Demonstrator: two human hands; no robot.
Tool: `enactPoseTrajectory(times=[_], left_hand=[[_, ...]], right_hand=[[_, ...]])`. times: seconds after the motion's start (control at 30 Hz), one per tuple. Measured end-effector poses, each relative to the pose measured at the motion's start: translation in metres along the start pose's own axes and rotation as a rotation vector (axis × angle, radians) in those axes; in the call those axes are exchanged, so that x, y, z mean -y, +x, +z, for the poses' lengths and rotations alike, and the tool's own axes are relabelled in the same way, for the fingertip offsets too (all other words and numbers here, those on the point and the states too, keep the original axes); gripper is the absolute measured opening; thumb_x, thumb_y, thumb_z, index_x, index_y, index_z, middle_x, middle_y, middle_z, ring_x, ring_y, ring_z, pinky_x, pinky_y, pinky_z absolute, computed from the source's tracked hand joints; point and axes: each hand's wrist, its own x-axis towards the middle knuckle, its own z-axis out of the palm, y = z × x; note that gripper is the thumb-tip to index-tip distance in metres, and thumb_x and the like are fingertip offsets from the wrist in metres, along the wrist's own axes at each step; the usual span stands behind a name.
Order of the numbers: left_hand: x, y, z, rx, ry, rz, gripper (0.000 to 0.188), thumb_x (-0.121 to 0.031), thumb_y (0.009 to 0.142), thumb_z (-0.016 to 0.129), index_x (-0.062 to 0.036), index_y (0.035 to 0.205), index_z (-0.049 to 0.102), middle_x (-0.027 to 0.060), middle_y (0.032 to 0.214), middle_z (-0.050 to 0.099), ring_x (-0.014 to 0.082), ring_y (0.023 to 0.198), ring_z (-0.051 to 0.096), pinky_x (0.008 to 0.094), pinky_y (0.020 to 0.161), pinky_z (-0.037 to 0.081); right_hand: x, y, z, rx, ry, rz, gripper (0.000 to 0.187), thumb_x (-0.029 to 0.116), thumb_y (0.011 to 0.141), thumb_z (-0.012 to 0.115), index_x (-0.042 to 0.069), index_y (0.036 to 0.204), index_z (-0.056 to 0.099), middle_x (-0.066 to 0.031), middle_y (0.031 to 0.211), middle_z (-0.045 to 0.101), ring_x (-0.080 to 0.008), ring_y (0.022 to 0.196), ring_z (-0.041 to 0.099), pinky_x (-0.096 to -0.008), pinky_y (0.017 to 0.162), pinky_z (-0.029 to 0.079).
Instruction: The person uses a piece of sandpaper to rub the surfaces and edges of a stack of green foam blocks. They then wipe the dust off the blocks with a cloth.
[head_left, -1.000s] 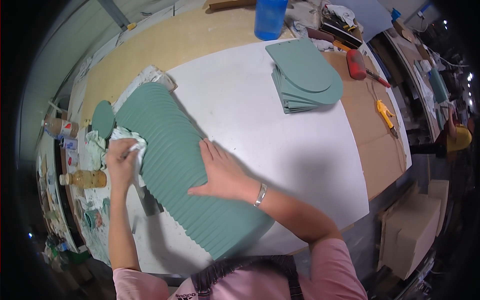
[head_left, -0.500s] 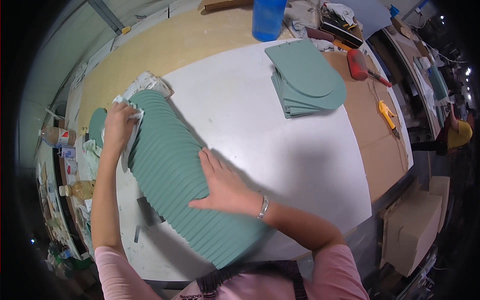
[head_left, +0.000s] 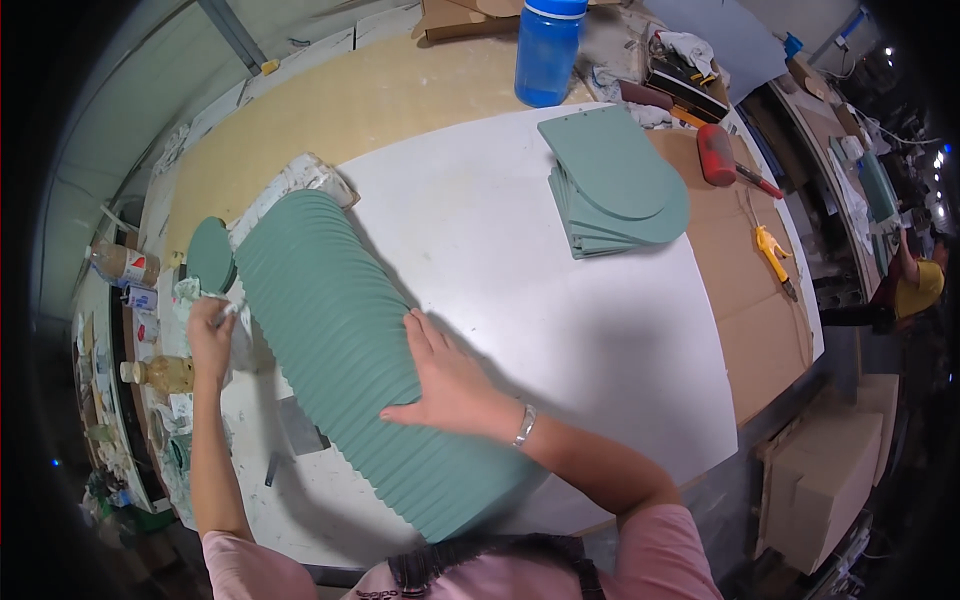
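Note:
A long row of green round-ended panels (head_left: pixel 325 330) lies slanted across the white table (head_left: pixel 520 330), overlapping like ribs. My right hand (head_left: pixel 450 385) rests flat on the row's right side, thumb spread from the fingers. Off the row's left edge, my left hand (head_left: pixel 211 340) is closed on a pale crumpled rag (head_left: pixel 236 318). Just beyond that hand a green round piece (head_left: pixel 210 254) sits on the table. The row's far end leans against a white, smeared block (head_left: pixel 305 175).
Flat green panels (head_left: pixel 615 185) are stacked at the far right. Beyond them stand a blue bottle (head_left: pixel 548 55) and a toolbox (head_left: pixel 685 80). A red mallet (head_left: pixel 716 155) and a yellow-handled tool (head_left: pixel 772 250) lie on brown cardboard (head_left: pixel 745 330). Bottles (head_left: pixel 160 373) line the left side. Someone works far right.
My left hand has drawn the rag off the row's far left edge, moving down and left. The right hand stays on the panels. The view has shifted slightly.

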Motion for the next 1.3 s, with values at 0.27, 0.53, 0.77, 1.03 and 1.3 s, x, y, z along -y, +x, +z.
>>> enactPoseTrajectory(times=[0.27,0.53,0.77,1.03,1.3], left_hand=[[-0.121,0.14,0.088,-0.046,-0.098,0.339,0.02,-0.008,0.086,0.072,-0.0011,0.104,0.07,0.0161,0.099,0.067,0.0353,0.095,0.065,0.0416,0.085,0.052],[-0.04,0.075,0.043,0.02,-0.272,-0.139,0.02,-0.007,0.086,0.071,0.0007,0.104,0.072,0.0162,0.099,0.071,0.0322,0.094,0.068,0.0391,0.086,0.052],[-0.076,0.164,0.099,0.087,-0.028,0.2,0.022,-0.014,0.086,0.073,-0.0003,0.104,0.072,0.0204,0.097,0.069,0.0395,0.095,0.066,0.0463,0.085,0.052],[-0.084,0.153,0.09,0.011,0.016,0.269,0.017,-0.005,0.077,0.073,-0.0017,0.093,0.068,0.0172,0.095,0.063,0.0402,0.097,0.06,0.048,0.084,0.05],[-0.031,0.132,0.053,0.117,0.109,0.396,0.018,0.001,0.073,0.07,-0.0027,0.09,0.067,0.0156,0.093,0.063,0.0364,0.097,0.06,0.0462,0.083,0.051]], right_hand=[[-0.006,0.007,0.007,-0.02,-0.049,-0.057,0.124,0.056,0.078,0.082,-0.014,0.157,0.017,-0.0327,0.163,0.024,-0.0446,0.152,0.029,-0.0479,0.122,0.034],[-0.002,-0.003,-0.003,-0.036,-0.035,-0.021,0.122,0.054,0.079,0.082,-0.014,0.157,0.017,-0.0323,0.163,0.025,-0.0449,0.152,0.029,-0.0469,0.124,0.031],[-0.009,0.004,0.004,-0.021,-0.008,-0.064,0.122,0.05,0.078,0.084,-0.015,0.157,0.018,-0.0329,0.163,0.025,-0.0436,0.152,0.028,-0.0445,0.124,0.03],[0.004,0.0,-0.005,-0.011,-0.028,0.017,0.122,0.047,0.077,0.086,-0.015,0.157,0.017,-0.0328,0.162,0.027,-0.0425,0.152,0.029,-0.043,0.125,0.029],[-0.008,-0.004,-0.003,-0.052,0.034,-0.011,0.121,0.045,0.077,0.087,-0.011,0.158,0.017,-0.0302,0.163,0.027,-0.0413,0.153,0.029,-0.0429,0.124,0.03]])
